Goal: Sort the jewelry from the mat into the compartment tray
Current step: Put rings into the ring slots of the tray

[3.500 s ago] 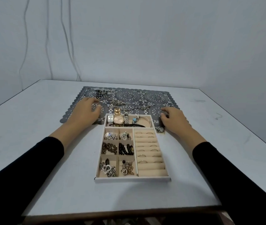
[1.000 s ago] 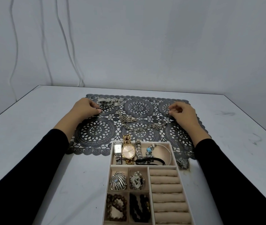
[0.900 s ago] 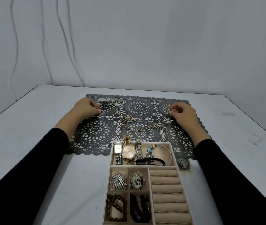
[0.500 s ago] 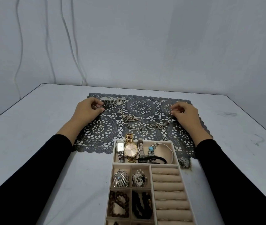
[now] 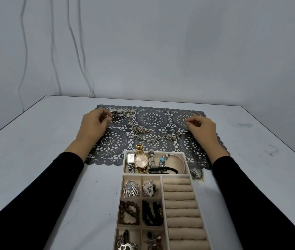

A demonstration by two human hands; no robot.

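Note:
A dark lace mat lies across the far half of the table. On it are a long metal chain and a heap of silver jewelry at the far left. My left hand rests beside that heap, its thumb and fingers curled round a small silver piece. Over the mat's right side, the thumb and forefinger of my right hand pinch something tiny near the chain's right end. The beige compartment tray sits close to me and holds watches, bangles, brooches, bead bracelets and ring rolls.
The white table has its left and right edges in view, and a grey wall with hanging cables stands behind it. A small dark ornament lies at the mat's near right corner by the tray.
Since 3.5 s ago both hands have moved from beside the tray's far end to the far part of the mat. Over the last second they barely shift; the view drifts slightly.

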